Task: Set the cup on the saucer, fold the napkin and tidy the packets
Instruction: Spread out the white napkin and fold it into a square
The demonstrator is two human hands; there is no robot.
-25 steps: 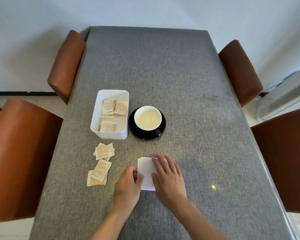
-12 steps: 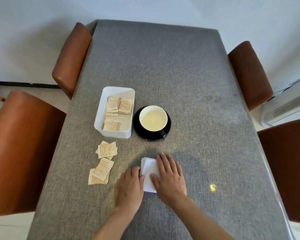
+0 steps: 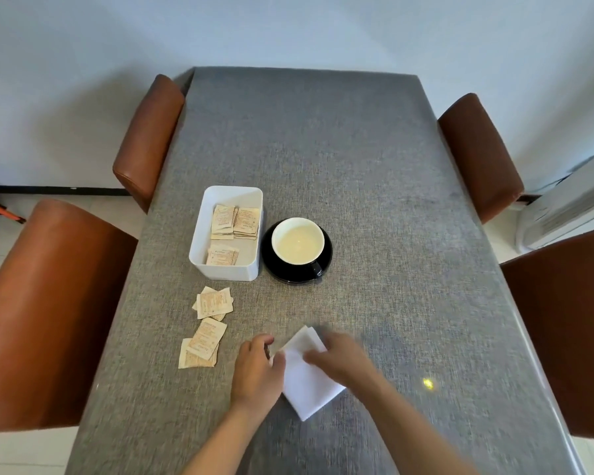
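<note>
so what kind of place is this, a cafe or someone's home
Probably a dining area, home or small cafe; I can't tell which. A long grey cloth-covered table with brown leather chairs on both sides, a cup on a black saucer, and a white bin of packets.

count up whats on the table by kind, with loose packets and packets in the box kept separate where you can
cup: 1
saucer: 1
white box: 1
napkin: 1
loose packets: about 5, overlapping
packets in the box: stacked, cannot count
total: about 9 plus the boxed packets

Both hands low and close together — left hand [image 3: 256, 368] curled, right hand [image 3: 340, 358] blurred, fingers spread.
</note>
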